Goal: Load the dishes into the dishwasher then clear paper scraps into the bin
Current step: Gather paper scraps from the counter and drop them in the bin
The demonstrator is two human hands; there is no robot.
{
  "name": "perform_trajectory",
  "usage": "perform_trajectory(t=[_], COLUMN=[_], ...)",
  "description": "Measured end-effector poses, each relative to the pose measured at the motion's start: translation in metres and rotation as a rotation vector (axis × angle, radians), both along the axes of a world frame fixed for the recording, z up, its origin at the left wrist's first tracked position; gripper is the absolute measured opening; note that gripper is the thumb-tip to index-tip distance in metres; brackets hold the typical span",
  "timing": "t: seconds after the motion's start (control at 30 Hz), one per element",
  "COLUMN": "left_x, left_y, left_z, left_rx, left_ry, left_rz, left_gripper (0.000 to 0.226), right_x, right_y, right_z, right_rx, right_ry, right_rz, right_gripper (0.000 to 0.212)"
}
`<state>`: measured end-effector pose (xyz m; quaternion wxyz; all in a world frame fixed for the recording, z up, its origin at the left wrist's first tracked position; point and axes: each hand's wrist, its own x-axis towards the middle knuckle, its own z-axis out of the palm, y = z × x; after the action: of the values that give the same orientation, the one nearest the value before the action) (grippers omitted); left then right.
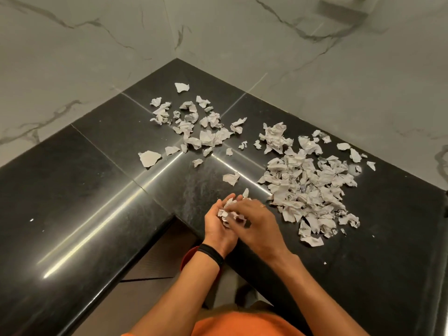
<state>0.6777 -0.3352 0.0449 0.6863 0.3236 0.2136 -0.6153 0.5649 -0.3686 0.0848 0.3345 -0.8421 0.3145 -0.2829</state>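
Hands around paper scraps

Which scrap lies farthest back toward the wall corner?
The lone flat scrap, lying apart behind the left cluster; every other piece sits further forward.

You are in what looks like a home kitchen. You face the inner corner of an L-shaped worktop of polished black stone, laid in slabs with thin seams and a rounded front edge. The 2 walls behind it are clad in large white tiles with grey marble veining. Below the edge you can see brown floor tiles. A white fitting on the right wall is too blurred to identify.
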Motion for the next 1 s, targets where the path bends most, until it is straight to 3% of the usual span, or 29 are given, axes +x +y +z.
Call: perform_trajectory(t=[0.07,0.2,0.43,0.57,0.67,0.8,0.9,1.0], left_x=[0.007,0.026,0.054,0.065,0.072,0.078,0.083,0.086], left_y=[0.000,0.001,0.007,0.009,0.007,0.001,-0.002,-0.004], left_z=[0.000,0.001,0.001,-0.003,-0.005,-0.003,-0.003,-0.002], left_rx=[-0.006,-0.045,-0.036,-0.033,-0.017,-0.017,-0.010,-0.002], left_ry=[0.022,0.055,0.079,0.072,0.067,0.035,0.019,0.033], left_rz=[-0.022,-0.010,-0.017,-0.038,-0.043,-0.052,-0.061,-0.079], left_gripper=[0.040,0.037,0.040,0.040,0.041,0.043,0.041,0.042], right_x=[0.007,0.009,0.018,0.028,0.029,0.041,0.057,0.070], right_y=[0.005,-0.015,-0.043,-0.047,-0.043,-0.025,-0.007,0.005], right_z=[0.000,-0.006,-0.056,-0.062,-0.056,-0.024,0.003,0.012], right_rx=[0.002,0.167,0.036,-0.097,-0.014,0.283,0.366,0.437], right_ry=[0.023,-0.055,0.411,0.435,0.354,0.028,-0.106,-0.003], right_rz=[-0.018,-0.318,-0.299,-0.267,-0.342,-0.442,-0.267,-0.093], right_gripper=[0.022,0.014,0.050,0.018,0.011,0.008,0.012,0.021])
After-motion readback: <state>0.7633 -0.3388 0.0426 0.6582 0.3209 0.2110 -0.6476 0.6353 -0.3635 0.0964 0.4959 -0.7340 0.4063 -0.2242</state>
